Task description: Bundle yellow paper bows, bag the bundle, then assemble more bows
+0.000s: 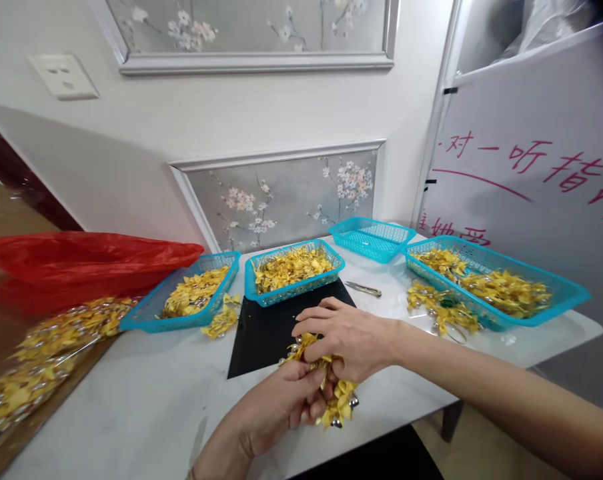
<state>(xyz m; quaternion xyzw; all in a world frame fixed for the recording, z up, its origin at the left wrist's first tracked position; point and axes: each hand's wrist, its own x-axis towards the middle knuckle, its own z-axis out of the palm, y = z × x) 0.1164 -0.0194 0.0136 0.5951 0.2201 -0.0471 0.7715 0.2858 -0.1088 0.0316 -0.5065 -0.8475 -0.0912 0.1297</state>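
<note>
White table (136, 400), turquoise baskets (301, 289) along the back, presumably for easy reach. Black mat (256, 340) in front. Person's right hand (354, 337) arches over, fingers bent; can't tell if pinching. Left hand (294, 393) pinches yellow flower bunch (341, 403) near the mat's front edge, likely steadying it.

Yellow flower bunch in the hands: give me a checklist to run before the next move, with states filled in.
1. Yellow flower bunch gripped by left hand: ok.
2. Right hand at the bunch: ok.
3. Exact pinch point of the fingers: cannot tell, partly hidden.
4. Small metallic tool clear of both hands: ok, it lies beyond them on the table.
5. All flowers inside baskets: not ok, loose ones lie beside the left basket and right basket.
</note>
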